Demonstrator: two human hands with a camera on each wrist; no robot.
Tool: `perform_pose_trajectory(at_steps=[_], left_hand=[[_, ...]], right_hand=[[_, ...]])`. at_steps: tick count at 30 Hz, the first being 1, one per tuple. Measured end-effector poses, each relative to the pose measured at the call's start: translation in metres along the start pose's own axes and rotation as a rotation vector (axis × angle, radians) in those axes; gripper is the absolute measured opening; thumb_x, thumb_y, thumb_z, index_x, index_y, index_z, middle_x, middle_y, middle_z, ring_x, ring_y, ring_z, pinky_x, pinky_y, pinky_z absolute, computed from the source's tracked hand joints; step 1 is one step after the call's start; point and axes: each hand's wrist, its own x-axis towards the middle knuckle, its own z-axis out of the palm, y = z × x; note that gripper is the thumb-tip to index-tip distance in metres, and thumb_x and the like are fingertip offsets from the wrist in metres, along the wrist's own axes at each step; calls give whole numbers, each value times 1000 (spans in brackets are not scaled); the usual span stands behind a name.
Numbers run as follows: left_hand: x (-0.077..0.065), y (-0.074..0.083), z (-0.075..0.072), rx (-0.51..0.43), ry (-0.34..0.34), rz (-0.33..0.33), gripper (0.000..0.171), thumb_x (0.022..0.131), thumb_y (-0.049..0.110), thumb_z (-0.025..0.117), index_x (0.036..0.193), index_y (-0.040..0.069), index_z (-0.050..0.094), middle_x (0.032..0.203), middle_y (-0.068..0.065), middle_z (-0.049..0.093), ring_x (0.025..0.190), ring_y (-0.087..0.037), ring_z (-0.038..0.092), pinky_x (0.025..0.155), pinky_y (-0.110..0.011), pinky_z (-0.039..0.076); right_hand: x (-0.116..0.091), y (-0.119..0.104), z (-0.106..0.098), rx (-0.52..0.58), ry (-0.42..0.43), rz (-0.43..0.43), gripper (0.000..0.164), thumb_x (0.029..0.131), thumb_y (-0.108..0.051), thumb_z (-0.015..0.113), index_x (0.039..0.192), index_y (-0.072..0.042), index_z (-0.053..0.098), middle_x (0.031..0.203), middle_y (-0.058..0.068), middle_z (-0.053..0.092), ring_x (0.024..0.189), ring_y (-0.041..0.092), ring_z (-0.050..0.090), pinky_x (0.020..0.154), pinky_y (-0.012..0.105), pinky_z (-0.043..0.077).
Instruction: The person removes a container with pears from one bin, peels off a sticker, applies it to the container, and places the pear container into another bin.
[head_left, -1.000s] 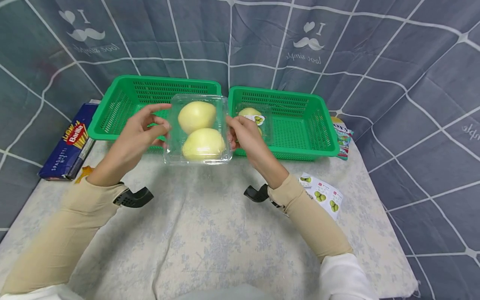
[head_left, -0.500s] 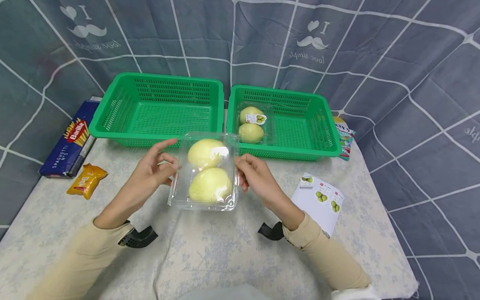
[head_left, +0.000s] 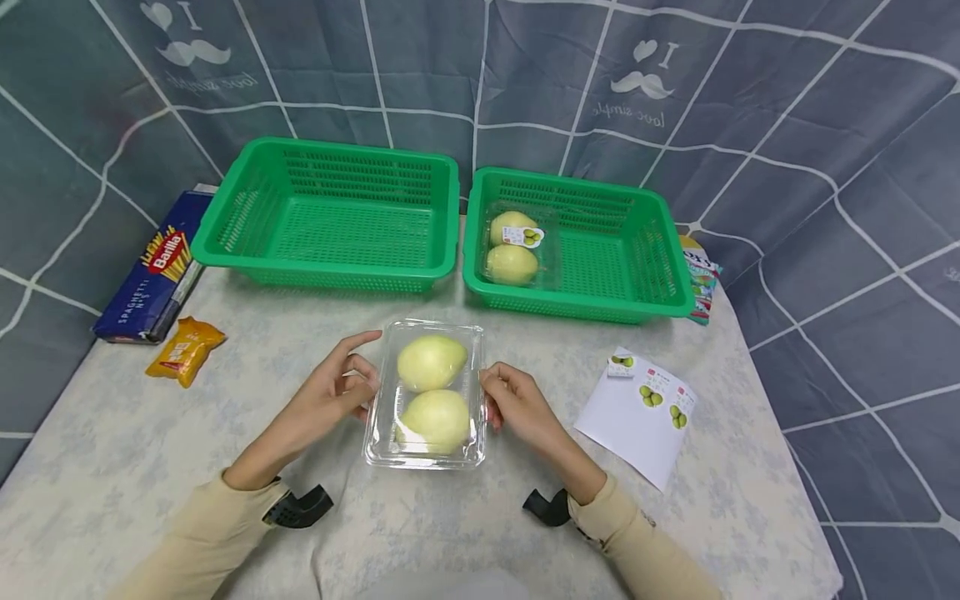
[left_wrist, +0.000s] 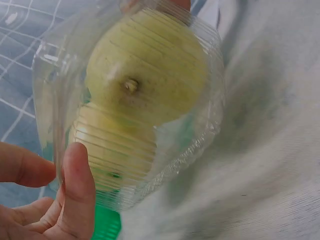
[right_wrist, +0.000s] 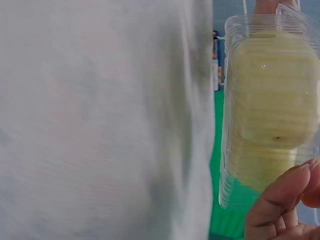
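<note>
A clear plastic clamshell container (head_left: 381, 433) with two pale yellow-green fruits (head_left: 432, 363) inside is between my hands, low over the table's middle. In the head view I cannot tell whether it touches the cloth. My left hand (head_left: 330, 397) pinches its left rim between thumb and finger; the left wrist view shows the thumb (left_wrist: 79, 185) against the plastic. On the opposite side my right hand (head_left: 527, 410) pinches the right rim, its thumb (right_wrist: 285, 192) near the container's corner in the right wrist view. No label shows on this lid.
Two green plastic baskets stand at the back: the left basket (head_left: 322, 271) and the right basket (head_left: 585, 307). A labelled fruit container (head_left: 551, 250) lies in the right one. A sticker sheet (head_left: 637, 425), spaghetti box (head_left: 153, 267), orange snack packet (head_left: 186, 350) and colourful packet (head_left: 703, 279) lie around.
Both hands have brought the clamshell container down and toward me, from in front of the baskets to low over the table. The grip at both sides stays.
</note>
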Motion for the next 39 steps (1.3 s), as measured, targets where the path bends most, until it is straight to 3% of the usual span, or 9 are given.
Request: perform_pose_trajectory(at_steps=[9,17,26,39], left_hand=[[10,-17,10,3,-18,-10,66,98,-3,51,157,7,23,97,-9,50,70,-6,58,61,-31,58],[17,-24,12,65,3,-21,65,99,-3,50,158,7,23,103,-19,53,70,-10,58,61,-32,58],[22,-27,9,58,15,-29,65,100,-1,50,158,7,23,108,-19,53,76,-6,60,64,-32,60],[21,-25,7,11,14,-66,66,99,1,54,158,6,23,108,-15,52,79,-3,61,66,-32,60]], right_hand=[[2,17,-3,6,36,29,28,105,-19,47,83,-2,52,59,-1,51,49,8,47,52,21,43],[8,20,-3,46,47,64,23,103,-13,46,84,-3,53,59,-2,51,50,10,48,53,21,43],[15,21,-8,112,-5,117,28,107,-25,46,90,-3,52,60,-2,49,53,11,49,55,22,45],[11,20,-21,66,-106,83,33,107,-27,47,109,4,57,74,-3,58,62,10,52,61,23,50]])
